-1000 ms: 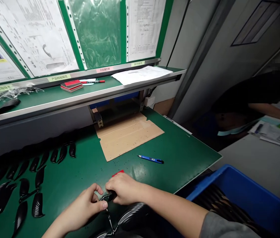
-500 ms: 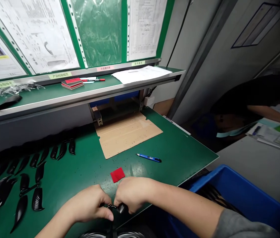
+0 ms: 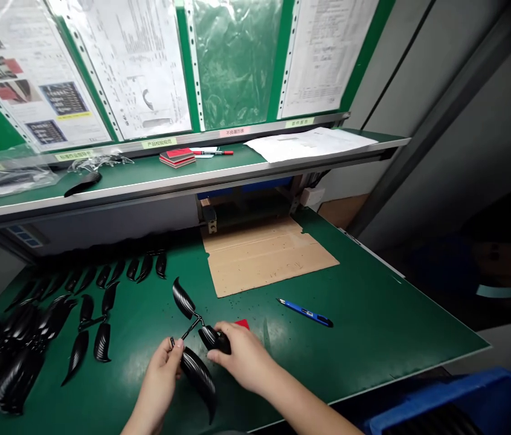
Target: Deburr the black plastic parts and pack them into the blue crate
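Moved up from the near edge over the green desk (image 3: 373, 356): black ribbed moulded fins on a thin runner (image 3: 184, 299), left hand (image 3: 158, 380) and right hand (image 3: 241, 356) both closed in a grip on them, just beside a red pad (image 3: 243, 324).

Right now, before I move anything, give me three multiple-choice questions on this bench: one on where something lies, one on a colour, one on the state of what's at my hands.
1. Where does the blue utility knife lie? A: on the cardboard sheet. B: on the green mat. C: on the upper shelf.
2. What colour is the small square at the right hand? A: red. B: blue. C: white.
3. How are the curved black pieces at the hands? A: loose. B: bagged. C: joined by a thin runner.
B: it lies right of the cardboard sheet. A: the square shows red. C: the runner links them.
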The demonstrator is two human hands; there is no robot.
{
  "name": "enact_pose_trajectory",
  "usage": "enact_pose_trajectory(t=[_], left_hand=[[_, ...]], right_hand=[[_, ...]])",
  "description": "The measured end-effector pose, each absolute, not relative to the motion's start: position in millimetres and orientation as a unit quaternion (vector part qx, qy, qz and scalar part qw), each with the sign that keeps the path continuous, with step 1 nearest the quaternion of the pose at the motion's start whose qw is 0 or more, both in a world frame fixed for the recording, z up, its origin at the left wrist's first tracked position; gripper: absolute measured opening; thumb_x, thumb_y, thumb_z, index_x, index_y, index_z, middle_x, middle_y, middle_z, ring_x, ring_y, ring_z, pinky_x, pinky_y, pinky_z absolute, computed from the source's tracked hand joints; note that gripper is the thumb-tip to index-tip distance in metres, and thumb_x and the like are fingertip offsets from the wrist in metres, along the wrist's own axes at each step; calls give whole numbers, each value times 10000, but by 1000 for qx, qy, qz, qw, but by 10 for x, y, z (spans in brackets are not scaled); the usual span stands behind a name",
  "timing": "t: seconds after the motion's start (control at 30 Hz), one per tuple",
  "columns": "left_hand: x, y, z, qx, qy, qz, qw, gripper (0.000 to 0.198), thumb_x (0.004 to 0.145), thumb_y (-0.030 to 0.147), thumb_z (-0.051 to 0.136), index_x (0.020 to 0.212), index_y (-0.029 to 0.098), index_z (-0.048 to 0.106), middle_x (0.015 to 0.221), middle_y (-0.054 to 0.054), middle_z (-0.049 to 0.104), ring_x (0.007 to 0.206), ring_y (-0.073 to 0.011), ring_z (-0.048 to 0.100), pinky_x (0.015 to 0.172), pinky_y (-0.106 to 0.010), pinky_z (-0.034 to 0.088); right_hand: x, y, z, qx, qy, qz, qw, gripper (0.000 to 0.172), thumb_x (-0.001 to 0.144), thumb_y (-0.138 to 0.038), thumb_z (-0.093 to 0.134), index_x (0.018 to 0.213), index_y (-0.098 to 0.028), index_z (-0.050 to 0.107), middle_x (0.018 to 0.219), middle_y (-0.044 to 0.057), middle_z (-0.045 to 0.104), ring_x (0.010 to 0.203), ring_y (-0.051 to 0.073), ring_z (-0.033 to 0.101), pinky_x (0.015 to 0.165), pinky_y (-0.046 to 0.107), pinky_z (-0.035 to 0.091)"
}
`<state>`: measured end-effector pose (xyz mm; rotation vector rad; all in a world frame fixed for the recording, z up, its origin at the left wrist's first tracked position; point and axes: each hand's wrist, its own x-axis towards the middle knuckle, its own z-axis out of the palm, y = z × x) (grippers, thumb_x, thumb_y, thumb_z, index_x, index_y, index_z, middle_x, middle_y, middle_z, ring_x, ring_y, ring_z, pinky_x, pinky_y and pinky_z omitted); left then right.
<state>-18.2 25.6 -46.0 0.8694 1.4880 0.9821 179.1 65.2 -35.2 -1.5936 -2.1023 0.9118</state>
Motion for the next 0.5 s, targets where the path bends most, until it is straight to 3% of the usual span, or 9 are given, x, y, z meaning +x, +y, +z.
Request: enact_pose_trajectory(t=[0.13,0.2,0.27,0.37,0.5], left_hand=[[-53,144,-440,158,572,474,651,270,820,407,620,821,175,481,718,-21,578,574,-119,531,544,-233,394],[-34,102,-424,35,508,495,704,179,843,294,611,869,153,504,807,-64,622,608,-120,582,564,-236,436],[-66,80,-421,43,494,496,713,152,878,289,554,869,143,514,813,-76,624,615,-118,590,594,-245,459],[-242,111,-418,256,591,449,620,246,893,400,489,810,168,494,740,-44,579,609,-134,551,577,-251,425],[-654,256,-349,407,671,403,470,365,817,505,575,678,213,407,585,52,335,527,-115,292,516,-248,208]], right_hand=[[1591,644,-498,-539,-765,303,181,347,784,-319,661,1109,-225,583,980,57,664,912,241,618,796,323,439],[1563,665,-509,-529,-773,294,189,356,814,-292,625,1157,-232,555,1019,58,651,942,240,605,838,337,421],[1551,691,-485,-522,-781,280,199,375,828,-332,613,1186,-256,531,1029,44,641,944,233,596,825,330,419],[1522,761,-436,-502,-810,249,171,346,872,-397,549,1191,-265,521,1036,45,635,939,231,589,794,330,412],[1429,871,-482,-413,-868,259,90,292,810,-455,625,1059,-304,601,946,6,660,846,204,611,724,294,417]])
